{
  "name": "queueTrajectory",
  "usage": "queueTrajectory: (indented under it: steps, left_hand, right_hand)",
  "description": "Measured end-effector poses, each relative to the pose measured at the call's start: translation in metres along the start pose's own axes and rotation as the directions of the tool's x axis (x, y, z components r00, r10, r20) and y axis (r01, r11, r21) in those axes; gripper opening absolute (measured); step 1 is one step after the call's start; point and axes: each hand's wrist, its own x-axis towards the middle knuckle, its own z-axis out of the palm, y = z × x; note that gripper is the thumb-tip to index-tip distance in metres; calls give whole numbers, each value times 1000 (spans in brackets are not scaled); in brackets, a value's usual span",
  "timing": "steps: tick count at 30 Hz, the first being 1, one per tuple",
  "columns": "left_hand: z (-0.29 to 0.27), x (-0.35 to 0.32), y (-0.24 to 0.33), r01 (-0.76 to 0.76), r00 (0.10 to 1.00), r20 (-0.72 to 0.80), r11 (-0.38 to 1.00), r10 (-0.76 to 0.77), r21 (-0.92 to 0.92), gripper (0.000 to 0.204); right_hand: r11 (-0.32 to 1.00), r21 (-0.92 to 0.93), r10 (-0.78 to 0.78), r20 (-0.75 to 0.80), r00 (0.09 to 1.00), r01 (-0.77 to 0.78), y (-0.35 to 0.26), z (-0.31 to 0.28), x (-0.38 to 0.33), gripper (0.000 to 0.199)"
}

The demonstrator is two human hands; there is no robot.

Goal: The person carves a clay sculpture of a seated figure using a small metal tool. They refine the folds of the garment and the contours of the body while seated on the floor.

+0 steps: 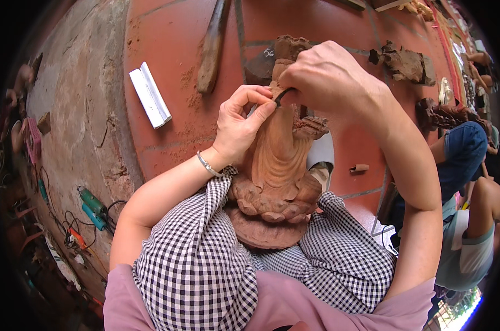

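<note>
A carved wooden statue (279,157) with draped folds and a lotus-petal base stands between my legs, its upper end tilted away from me. My left hand (240,120) is at the statue's upper part, thumb and forefinger pinching one end of a dark, curved strip (285,95) that looks like sandpaper. On the other side my right hand (328,74) is closed over the strip's other end, its fingertips mostly hidden behind the back of the hand. The strip bends against the wood, and my right hand covers part of the statue's top.
A wooden mallet (211,58) and a folded white sheet (150,96) lie on the red tile floor (173,149). Rough wood (405,63) and a small wood piece (359,169) lie to the right. Power tools (92,208) with cords are at left; another person's knee (464,149) is at right.
</note>
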Motion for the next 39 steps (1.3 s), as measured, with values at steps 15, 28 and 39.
queueTrajectory:
  steps: [15, 28, 39]
  left_hand:
    - [-9, 1, 6, 63, 994, 88, 995, -70, 76, 12]
    - [-3, 4, 10, 35, 997, 60, 991, -43, 127, 14]
    - [-2, 12, 18, 32, 996, 81, 982, -47, 185, 14]
  right_hand:
    - [997, 79, -2, 126, 992, -8, 4, -6, 10, 24]
    - [996, 83, -19, 47, 999, 15, 10, 5, 5, 22]
    - [992, 125, 10, 49, 999, -16, 8, 1, -2, 24]
